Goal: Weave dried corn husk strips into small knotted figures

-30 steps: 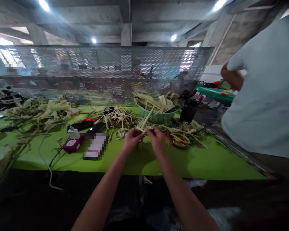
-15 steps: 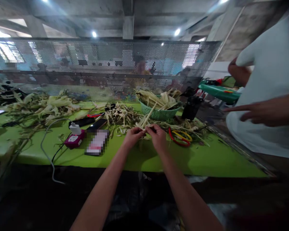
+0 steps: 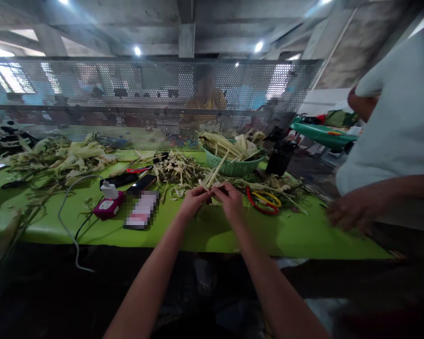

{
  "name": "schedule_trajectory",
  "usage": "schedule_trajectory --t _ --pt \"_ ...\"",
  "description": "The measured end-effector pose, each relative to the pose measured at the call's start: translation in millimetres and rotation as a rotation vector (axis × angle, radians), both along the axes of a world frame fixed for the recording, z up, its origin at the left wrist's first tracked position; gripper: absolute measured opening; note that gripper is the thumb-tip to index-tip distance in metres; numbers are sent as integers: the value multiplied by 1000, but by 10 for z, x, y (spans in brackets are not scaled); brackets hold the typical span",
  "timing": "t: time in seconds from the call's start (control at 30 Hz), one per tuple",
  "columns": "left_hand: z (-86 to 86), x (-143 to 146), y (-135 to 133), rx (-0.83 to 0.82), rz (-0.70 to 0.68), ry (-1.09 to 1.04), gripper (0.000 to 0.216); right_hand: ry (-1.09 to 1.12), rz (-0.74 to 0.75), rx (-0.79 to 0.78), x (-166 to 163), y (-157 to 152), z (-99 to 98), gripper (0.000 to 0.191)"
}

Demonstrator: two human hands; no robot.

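Green tabletop before me, concrete beams overhead, a perforated metal screen across the far side! Near the middle, the husk strip shows pale yellow, long and narrow, its tip slanting far and right. My left hand and right hand pinch its near end, close together, though the folds there are too small to read surely. Count them: one green basket beyond, two phones to the left, one purple power cube, one white charger in it.
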State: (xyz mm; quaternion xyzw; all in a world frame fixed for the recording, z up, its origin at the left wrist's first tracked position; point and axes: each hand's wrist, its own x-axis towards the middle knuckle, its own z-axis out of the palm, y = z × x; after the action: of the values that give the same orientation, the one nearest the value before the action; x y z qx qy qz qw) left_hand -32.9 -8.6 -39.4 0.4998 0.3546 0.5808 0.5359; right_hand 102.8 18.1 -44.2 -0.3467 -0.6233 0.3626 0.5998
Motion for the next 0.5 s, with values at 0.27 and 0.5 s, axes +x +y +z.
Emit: schedule_trajectory --t 0.27,0.5 --pt "-59 20 51 -31 52 -98 29 11 3 -33 -14 10 -22 26" --pt "-121 -54 143 -51 244 -376 33 -54 29 -116 -62 -9 -30 36"
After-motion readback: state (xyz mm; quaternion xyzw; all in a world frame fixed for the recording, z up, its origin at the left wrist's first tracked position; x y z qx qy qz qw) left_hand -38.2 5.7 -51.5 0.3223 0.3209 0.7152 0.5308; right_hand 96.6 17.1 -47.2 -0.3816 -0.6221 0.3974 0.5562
